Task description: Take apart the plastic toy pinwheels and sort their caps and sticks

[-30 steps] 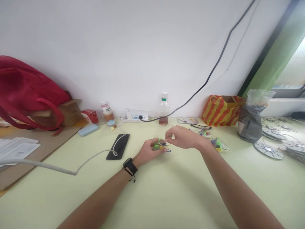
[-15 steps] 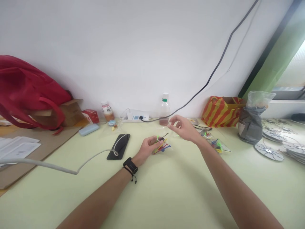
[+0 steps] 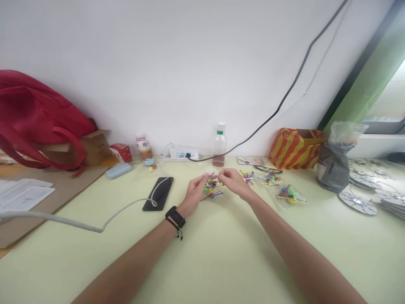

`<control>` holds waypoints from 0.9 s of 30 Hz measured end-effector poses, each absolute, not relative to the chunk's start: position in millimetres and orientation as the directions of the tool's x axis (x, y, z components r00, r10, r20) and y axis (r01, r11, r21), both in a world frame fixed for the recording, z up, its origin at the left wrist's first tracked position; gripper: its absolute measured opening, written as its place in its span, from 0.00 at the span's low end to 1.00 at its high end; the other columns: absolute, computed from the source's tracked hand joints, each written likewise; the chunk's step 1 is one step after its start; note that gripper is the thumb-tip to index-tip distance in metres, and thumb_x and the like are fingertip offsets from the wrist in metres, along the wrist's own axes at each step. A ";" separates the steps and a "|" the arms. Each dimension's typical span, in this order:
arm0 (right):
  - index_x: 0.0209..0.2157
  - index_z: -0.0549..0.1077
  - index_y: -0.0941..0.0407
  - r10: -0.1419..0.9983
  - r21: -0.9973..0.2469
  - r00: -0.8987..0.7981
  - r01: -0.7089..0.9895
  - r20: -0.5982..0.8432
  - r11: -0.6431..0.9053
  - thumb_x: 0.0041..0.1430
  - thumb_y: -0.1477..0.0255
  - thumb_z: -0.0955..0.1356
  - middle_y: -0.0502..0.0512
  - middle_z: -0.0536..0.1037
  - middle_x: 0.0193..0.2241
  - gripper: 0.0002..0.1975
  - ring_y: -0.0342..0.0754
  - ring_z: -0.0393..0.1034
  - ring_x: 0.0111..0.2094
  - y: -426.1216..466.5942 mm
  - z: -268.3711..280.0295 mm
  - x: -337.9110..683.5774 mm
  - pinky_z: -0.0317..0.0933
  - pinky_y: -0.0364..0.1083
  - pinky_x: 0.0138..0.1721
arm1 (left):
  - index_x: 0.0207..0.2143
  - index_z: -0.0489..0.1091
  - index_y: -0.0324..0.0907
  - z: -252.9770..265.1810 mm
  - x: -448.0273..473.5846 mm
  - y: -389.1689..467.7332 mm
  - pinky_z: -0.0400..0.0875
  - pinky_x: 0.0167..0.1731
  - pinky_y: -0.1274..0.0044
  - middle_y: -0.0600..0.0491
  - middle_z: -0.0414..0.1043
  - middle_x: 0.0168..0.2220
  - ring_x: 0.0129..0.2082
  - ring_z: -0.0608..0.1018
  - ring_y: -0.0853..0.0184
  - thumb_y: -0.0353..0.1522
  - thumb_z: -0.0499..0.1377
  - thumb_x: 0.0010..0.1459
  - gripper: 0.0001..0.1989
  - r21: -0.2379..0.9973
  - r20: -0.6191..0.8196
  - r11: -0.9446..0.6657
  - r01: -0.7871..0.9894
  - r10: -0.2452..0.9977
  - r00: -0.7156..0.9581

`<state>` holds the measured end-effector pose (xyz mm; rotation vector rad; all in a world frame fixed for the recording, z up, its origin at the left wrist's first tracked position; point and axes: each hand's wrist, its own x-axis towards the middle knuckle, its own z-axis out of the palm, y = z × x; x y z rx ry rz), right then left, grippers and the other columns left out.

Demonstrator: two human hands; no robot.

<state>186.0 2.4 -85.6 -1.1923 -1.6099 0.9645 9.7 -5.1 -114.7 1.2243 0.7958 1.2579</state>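
My left hand (image 3: 195, 193), with a black watch on its wrist, grips a small clear plastic bag (image 3: 212, 195) of coloured plastic pieces. Red, blue, yellow and green sticks show below its fingers, just over the table. Close by on the right, my right hand (image 3: 233, 182) has thumb and fingers pinched together at the bag's upper part. What lies between those fingertips is too small to make out. Beyond my right wrist lie more clear bags of coloured pieces, among them one nearer bag (image 3: 287, 194) and one farther bag (image 3: 271, 180).
A black phone (image 3: 159, 194) with a grey cable lies left of my hands. Against the wall stand a bottle (image 3: 219, 145), a power strip (image 3: 182, 155) and a striped bag (image 3: 294, 147). Grey discs (image 3: 357, 202) lie far right; a red backpack (image 3: 38, 114) is far left.
My right hand has come down and left to the bag, its fingers closing into a pinch. My left hand has turned slightly and still holds the bag. The dark pointed stick no longer shows.
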 end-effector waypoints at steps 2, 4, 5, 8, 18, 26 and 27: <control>0.21 0.67 0.55 0.975 -0.939 -0.140 0.276 0.172 0.205 0.48 0.70 0.64 0.47 0.69 0.20 0.06 0.43 0.63 0.25 3.7 -89.0 187.4 0.55 0.43 0.28 | 0.51 0.79 0.41 -115.5 10.4 -4.8 0.70 0.57 0.60 0.43 0.80 0.49 0.52 0.79 0.54 0.51 0.62 0.60 0.26 0.955 0.171 -0.116 -0.273 0.968 0.185; 0.20 0.68 0.55 0.979 -0.946 -0.139 0.269 0.147 0.180 0.48 0.70 0.64 0.47 0.69 0.19 0.06 0.43 0.63 0.24 4.4 -90.8 189.1 0.55 0.43 0.28 | 0.50 0.79 0.42 -116.3 10.2 -4.3 0.70 0.57 0.64 0.44 0.79 0.50 0.52 0.79 0.56 0.49 0.62 0.61 0.24 0.952 0.196 -0.149 -0.267 0.968 0.156; 0.20 0.68 0.55 0.981 -0.949 -0.140 0.263 0.138 0.171 0.47 0.70 0.64 0.47 0.69 0.19 0.06 0.43 0.63 0.24 4.7 -91.3 189.8 0.55 0.43 0.27 | 0.49 0.80 0.42 -116.6 10.1 -4.0 0.70 0.56 0.65 0.45 0.79 0.51 0.53 0.78 0.57 0.49 0.62 0.61 0.23 0.951 0.208 -0.166 -0.262 0.967 0.145; 0.19 0.67 0.55 0.982 -0.961 -0.144 0.227 0.125 0.156 0.46 0.71 0.64 0.47 0.69 0.18 0.06 0.43 0.63 0.23 5.4 -92.2 190.0 0.55 0.43 0.27 | 0.48 0.80 0.42 -117.2 11.0 -4.1 0.71 0.55 0.69 0.46 0.79 0.50 0.54 0.77 0.58 0.48 0.63 0.61 0.22 0.945 0.227 -0.184 -0.269 0.964 0.137; 0.35 0.73 0.53 0.990 -0.995 -0.096 -0.021 0.104 0.102 0.52 0.68 0.67 0.50 0.77 0.33 0.08 0.47 0.71 0.35 -17.0 -95.0 187.0 0.65 0.45 0.37 | 0.50 0.78 0.40 -107.7 19.7 -18.4 0.79 0.40 0.70 0.43 0.80 0.48 0.45 0.81 0.56 0.49 0.66 0.57 0.26 0.913 0.052 0.013 -0.407 0.987 0.150; 0.33 0.78 0.56 0.950 -0.971 -0.271 0.138 0.155 0.197 0.57 0.57 0.72 0.52 0.76 0.27 0.15 0.46 0.67 0.28 -62.1 -124.8 212.0 0.63 0.47 0.33 | 0.50 0.78 0.41 -94.9 14.9 -13.7 0.75 0.51 0.68 0.43 0.77 0.53 0.52 0.79 0.57 0.45 0.64 0.62 0.21 0.869 0.006 0.071 -0.489 0.988 0.155; 0.33 0.79 0.56 0.950 -0.974 -0.281 0.136 0.137 0.181 0.58 0.57 0.72 0.52 0.75 0.25 0.15 0.46 0.67 0.27 -62.7 -126.3 214.2 0.63 0.47 0.32 | 0.48 0.78 0.40 -94.5 14.4 -13.3 0.74 0.52 0.68 0.43 0.78 0.53 0.52 0.79 0.57 0.44 0.65 0.61 0.20 0.869 0.007 0.071 -0.489 0.988 0.155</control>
